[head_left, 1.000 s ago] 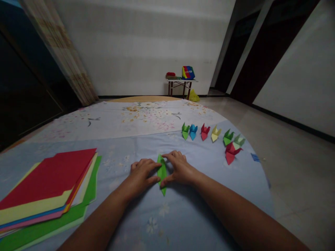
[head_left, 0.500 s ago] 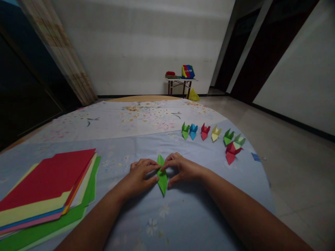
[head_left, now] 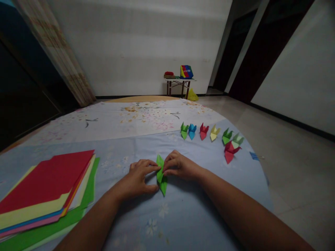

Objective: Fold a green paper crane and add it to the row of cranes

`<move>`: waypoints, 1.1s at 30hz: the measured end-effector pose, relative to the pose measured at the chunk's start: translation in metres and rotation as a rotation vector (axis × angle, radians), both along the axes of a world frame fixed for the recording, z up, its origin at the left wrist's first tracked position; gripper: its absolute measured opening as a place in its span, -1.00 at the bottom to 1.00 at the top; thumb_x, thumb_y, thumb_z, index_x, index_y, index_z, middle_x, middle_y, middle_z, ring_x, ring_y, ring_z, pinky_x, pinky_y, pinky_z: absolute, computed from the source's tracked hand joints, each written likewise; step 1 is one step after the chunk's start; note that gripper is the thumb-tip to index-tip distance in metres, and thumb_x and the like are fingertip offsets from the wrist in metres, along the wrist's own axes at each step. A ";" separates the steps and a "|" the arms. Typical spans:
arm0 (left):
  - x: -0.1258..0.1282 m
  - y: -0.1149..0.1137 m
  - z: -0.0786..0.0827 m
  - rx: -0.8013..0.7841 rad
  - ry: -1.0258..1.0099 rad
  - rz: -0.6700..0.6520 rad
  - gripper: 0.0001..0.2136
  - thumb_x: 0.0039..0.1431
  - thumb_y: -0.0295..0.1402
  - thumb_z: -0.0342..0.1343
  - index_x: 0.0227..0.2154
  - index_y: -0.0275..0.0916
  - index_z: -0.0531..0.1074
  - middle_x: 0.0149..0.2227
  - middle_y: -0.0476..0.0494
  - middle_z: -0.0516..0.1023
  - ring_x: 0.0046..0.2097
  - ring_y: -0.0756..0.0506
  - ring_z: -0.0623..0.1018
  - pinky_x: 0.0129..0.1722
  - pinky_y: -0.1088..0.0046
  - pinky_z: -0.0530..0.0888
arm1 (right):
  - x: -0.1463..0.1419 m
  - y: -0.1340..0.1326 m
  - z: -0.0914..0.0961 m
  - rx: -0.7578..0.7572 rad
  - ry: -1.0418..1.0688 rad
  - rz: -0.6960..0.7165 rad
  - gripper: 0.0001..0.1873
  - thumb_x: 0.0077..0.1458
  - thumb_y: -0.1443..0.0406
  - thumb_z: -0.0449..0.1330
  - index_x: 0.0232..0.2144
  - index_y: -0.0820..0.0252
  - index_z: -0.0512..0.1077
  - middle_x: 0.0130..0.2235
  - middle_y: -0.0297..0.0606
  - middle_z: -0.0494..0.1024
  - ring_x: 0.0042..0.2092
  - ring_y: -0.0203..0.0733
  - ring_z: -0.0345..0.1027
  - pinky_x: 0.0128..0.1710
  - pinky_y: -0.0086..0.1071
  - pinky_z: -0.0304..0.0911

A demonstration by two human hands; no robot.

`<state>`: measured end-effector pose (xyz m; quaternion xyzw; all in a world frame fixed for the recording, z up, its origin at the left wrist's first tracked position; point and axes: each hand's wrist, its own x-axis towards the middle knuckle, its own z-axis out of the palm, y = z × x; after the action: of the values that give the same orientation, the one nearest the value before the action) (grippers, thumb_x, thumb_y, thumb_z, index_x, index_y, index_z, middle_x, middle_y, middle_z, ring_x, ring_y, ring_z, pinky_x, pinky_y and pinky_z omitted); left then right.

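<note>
A narrow folded green paper piece (head_left: 162, 176) lies on the pale blue flowered cloth (head_left: 183, 216) in front of me. My left hand (head_left: 138, 177) rests on the cloth at its left side, forefinger and thumb closed on the paper's edge. My right hand (head_left: 179, 165) pinches the paper's upper part from the right, fingers curled. Both forearms reach in from the bottom of the view.
A stack of coloured paper sheets (head_left: 44, 188), red on top, lies at the left. Several finished folded paper figures (head_left: 209, 134) stand in a row at the right, near the cloth's edge. A small table (head_left: 178, 83) stands by the far wall. Bare floor lies at the right.
My right hand has lifted from lying flat on the paper into a pinch on its upper part. The green piece looks shorter and more folded. My left hand has barely moved.
</note>
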<state>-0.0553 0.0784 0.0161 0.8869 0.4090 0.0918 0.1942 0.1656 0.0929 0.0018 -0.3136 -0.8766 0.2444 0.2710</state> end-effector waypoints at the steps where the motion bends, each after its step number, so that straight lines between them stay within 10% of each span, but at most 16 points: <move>1: 0.000 0.000 -0.001 0.013 -0.007 -0.001 -0.58 -0.02 -0.20 0.16 -0.03 0.02 0.37 -0.01 -0.07 0.39 0.06 -0.20 0.28 0.07 0.16 0.13 | -0.001 0.000 -0.001 -0.002 0.006 -0.005 -0.87 0.02 0.24 0.22 -0.35 0.14 0.52 -0.30 -0.24 0.47 -0.16 -0.22 0.24 -0.09 -0.32 0.14; 33: 0.010 0.002 -0.013 0.078 -0.132 0.115 -0.87 0.13 -0.31 0.04 -0.30 -0.06 0.48 -0.22 -0.01 0.50 -0.10 -0.11 0.41 -0.04 0.23 0.17 | -0.007 0.001 -0.005 0.020 -0.179 -0.131 -0.84 0.07 0.28 0.13 -0.43 0.26 0.47 -0.43 -0.27 0.44 -0.32 -0.28 0.26 -0.26 -0.45 0.11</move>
<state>-0.0451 0.0805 0.0027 0.8607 0.4417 0.1771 0.1806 0.1589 0.0934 -0.0035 -0.3881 -0.8773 0.1885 0.2099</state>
